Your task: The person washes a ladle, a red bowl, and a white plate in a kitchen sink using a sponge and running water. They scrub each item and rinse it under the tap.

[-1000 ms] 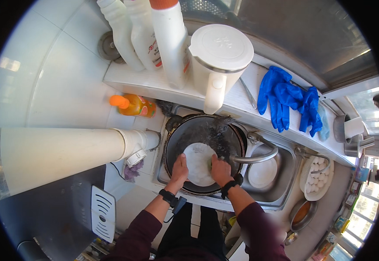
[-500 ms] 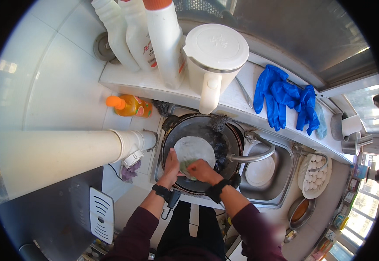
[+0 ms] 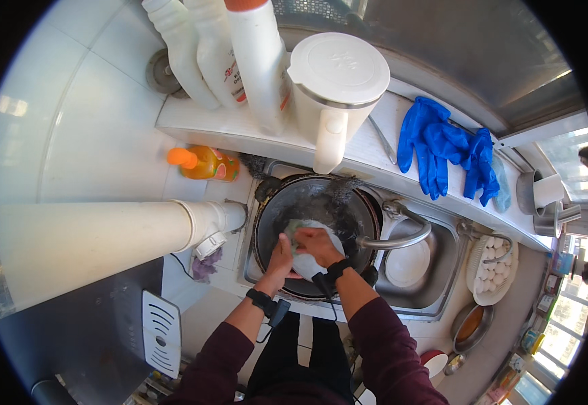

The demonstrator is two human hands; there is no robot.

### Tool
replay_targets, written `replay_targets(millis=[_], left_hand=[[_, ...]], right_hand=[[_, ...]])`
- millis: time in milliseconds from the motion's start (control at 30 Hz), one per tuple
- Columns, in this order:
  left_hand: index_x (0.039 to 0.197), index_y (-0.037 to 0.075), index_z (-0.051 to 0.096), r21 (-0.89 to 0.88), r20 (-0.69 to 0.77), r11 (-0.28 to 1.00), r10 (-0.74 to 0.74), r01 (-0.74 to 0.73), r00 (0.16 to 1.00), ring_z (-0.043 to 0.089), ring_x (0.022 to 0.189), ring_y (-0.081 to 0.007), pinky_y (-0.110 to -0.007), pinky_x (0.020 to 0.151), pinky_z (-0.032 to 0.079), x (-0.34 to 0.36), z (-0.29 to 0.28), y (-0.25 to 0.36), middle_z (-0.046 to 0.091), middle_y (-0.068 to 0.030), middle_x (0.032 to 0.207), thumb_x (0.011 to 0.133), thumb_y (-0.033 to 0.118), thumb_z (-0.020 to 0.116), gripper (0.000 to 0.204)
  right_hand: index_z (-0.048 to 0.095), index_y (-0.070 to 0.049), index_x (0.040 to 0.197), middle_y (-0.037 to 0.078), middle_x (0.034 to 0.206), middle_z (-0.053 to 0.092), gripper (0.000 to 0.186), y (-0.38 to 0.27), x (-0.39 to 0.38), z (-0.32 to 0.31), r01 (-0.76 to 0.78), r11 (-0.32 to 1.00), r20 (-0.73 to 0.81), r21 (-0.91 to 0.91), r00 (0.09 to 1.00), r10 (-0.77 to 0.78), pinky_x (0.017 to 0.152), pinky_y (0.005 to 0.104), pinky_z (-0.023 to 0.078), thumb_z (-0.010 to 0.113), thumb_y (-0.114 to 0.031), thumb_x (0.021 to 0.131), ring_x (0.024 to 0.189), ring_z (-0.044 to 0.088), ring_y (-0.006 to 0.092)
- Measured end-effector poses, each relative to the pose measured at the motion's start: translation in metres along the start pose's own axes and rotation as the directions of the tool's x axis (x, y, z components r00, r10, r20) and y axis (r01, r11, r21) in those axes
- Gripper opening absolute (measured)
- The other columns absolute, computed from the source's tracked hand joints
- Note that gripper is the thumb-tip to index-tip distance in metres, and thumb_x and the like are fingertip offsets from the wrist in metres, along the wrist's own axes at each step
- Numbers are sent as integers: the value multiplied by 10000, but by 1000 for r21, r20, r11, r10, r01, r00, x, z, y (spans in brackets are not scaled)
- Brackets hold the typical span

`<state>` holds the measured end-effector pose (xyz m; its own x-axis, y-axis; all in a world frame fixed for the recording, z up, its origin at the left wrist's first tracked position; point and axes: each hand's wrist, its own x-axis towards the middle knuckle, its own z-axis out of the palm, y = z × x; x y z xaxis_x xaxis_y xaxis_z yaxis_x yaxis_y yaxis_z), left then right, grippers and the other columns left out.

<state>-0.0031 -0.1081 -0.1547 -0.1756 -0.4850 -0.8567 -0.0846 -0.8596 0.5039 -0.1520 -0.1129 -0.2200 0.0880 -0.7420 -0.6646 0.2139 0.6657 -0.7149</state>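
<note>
Over a large dark wok (image 3: 265,229) set in the left sink basin, a round white plate (image 3: 305,268) is held tilted. My left hand (image 3: 280,258) grips it by the left rim, thumb up along the edge. A pale green cloth (image 3: 295,228) is bunched under the fingers of my right hand (image 3: 317,244), pressed against the upper part of the plate's face. My right hand and wrist cover much of the plate. Dark water with some foam lies in the wok behind it.
A curved metal faucet (image 3: 402,243) reaches over the wok's right side. Another white plate (image 3: 407,264) lies in the right basin. A white jug (image 3: 338,74), bottles and blue gloves (image 3: 436,145) line the ledge. An orange-capped bottle (image 3: 206,164) stands left; a basket of eggs (image 3: 491,270) sits right.
My right hand and the cloth have moved up across the plate, from its lower left to its upper part. The plate has shifted slightly down and right.
</note>
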Motion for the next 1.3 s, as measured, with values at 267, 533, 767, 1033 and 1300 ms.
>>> replay_targets(millis=[267, 533, 767, 1033, 1300], left_hand=[[1559, 153, 423, 21, -125, 999, 50, -48, 991, 669, 1191, -370, -537, 746, 657, 12, -23, 12, 582, -176, 1406, 1045, 754, 287, 803], [1531, 96, 454, 47, -31, 998, -46, 48, 998, 711, 1128, -346, -536, 765, 662, -4, -5, -5, 638, -163, 1337, 1030, 773, 250, 867], [1513, 124, 488, -67, 14, 992, -106, 107, 994, 715, 1102, -307, -524, 775, 655, 12, -12, 6, 652, -129, 1315, 980, 842, 283, 917], [1506, 121, 496, -9, -76, 1000, 25, -26, 997, 692, 1171, -339, -542, 766, 656, 5, -24, 18, 641, -154, 1357, 1075, 677, 360, 716], [1619, 94, 339, 49, -150, 997, 71, -64, 986, 658, 1234, -399, -589, 900, 615, 3, -13, -10, 581, -225, 1444, 1112, 355, 511, 595]], right_hand=[[812, -35, 968, 192, 972, 769, 177, -5, -53, -21, 243, 548, 253, -800, 966, -57, 780, 441, 577, 725, -154, 871, 858, 746, 307], [739, 18, 950, 256, 1004, 747, 124, 5, -19, -27, 54, 525, -213, -850, 875, -434, 762, 523, 590, 640, -30, 891, 912, 713, 467], [776, -25, 991, 180, 835, 729, 215, -5, -16, 7, -39, 994, 106, -102, 993, 50, 663, 444, 522, 731, -227, 934, 649, 613, 246], [762, -103, 894, 142, 967, 664, 82, 13, -66, -53, 271, 345, 47, -899, 841, -539, 664, 413, 515, 784, -179, 869, 742, 642, 250], [616, -78, 1014, 104, 932, 609, 244, 26, -17, -92, 83, 865, -236, -495, 945, -226, 747, 412, 514, 773, -51, 830, 840, 620, 236]])
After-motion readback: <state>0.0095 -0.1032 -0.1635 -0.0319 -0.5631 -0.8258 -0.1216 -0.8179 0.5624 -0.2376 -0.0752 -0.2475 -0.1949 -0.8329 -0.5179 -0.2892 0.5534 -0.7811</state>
